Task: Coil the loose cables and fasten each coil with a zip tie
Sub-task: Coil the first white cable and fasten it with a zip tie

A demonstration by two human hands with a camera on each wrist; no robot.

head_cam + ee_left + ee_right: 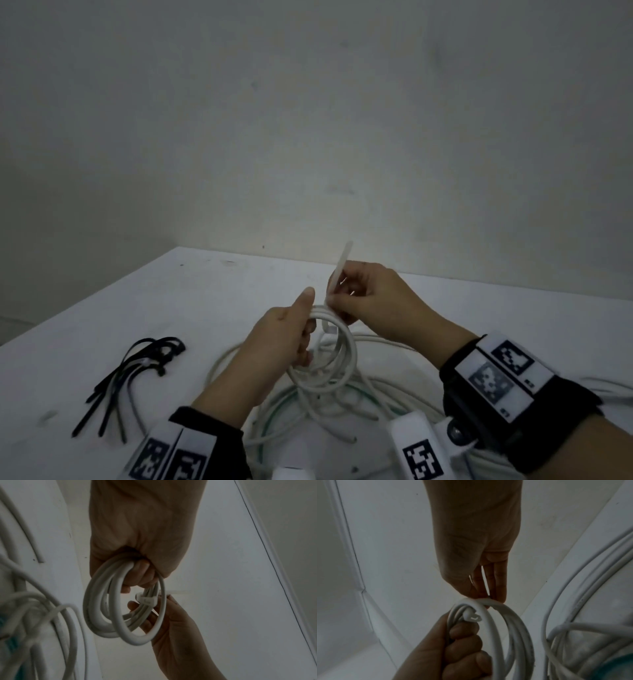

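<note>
Low in the middle of the head view, the left hand (281,337) has its fingers curled tightly round one side of a small coil of white cable (330,356), thumb stretched up along the top of the loops, holding the coil raised above the white table (137,308). A white zip tie (337,277) is wrapped over the coil's upper edge; its locking head (473,617) sits against the strands just above the left fingers (464,630). The right hand (373,301), just right of the coil, pinches the tie's free tail between thumb and fingertips, and the tail juts up toward the frame's centre. Below the hands, more loose white cable (342,404) lies in wide loops on the table, with a green strand among them. At lower left lies a bundle of black zip ties (130,373), well apart from the coil.
</note>
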